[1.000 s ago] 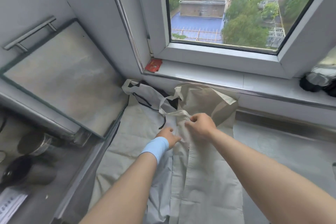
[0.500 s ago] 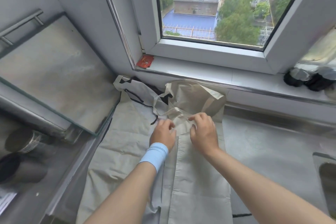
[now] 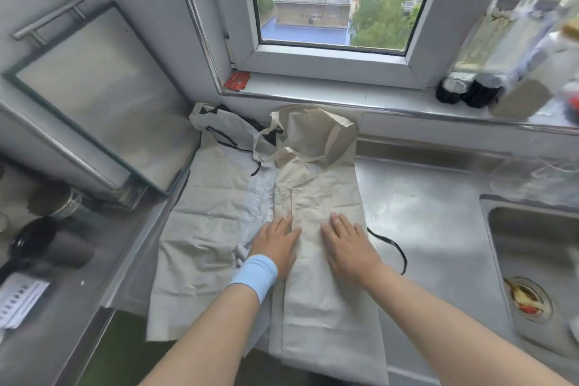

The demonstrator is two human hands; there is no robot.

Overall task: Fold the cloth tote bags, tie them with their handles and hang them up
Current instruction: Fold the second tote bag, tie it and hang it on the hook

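Left of the sink, a grey tote bag overhangs the worktop and could slide off. Nearer it, left hand and right hand press flat on the folded cream tote bag, whose fold may spring open on release

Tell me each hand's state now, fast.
Left hand: open, fingers flat on the folded beige cloth tote bag.
Right hand: open, flat on the same bag.
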